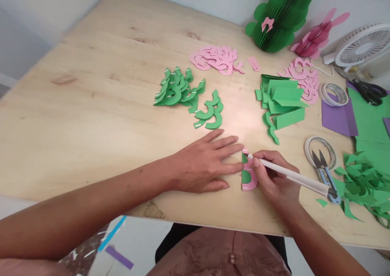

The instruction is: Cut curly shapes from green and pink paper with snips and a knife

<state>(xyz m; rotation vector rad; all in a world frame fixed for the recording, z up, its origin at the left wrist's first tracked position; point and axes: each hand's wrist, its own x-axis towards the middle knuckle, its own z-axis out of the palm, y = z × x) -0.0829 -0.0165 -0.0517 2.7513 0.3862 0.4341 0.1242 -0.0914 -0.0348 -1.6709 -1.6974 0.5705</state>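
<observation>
My left hand (210, 162) lies flat on the wooden table, fingers spread, its fingertips at the left edge of a small pink paper cutout (251, 181). Green paper (246, 177) shows behind the openings of that cutout. My right hand (276, 176) is closed around a white pen (292, 173), whose tip rests at the upper part of the cutout. Beyond my left hand lie cut green paper shapes (213, 114) with white marks. Folded green paper pieces (282, 101) are stacked farther right.
Pink cutouts (216, 58) form a pile at the back. Thread snips (326, 176) lean on a tape roll (307, 150) beside green scraps (365, 186). Black scissors (370, 91), another tape roll (343, 95), a white fan (364, 46) and a green honeycomb paper figure (280, 20) stand or lie farther back.
</observation>
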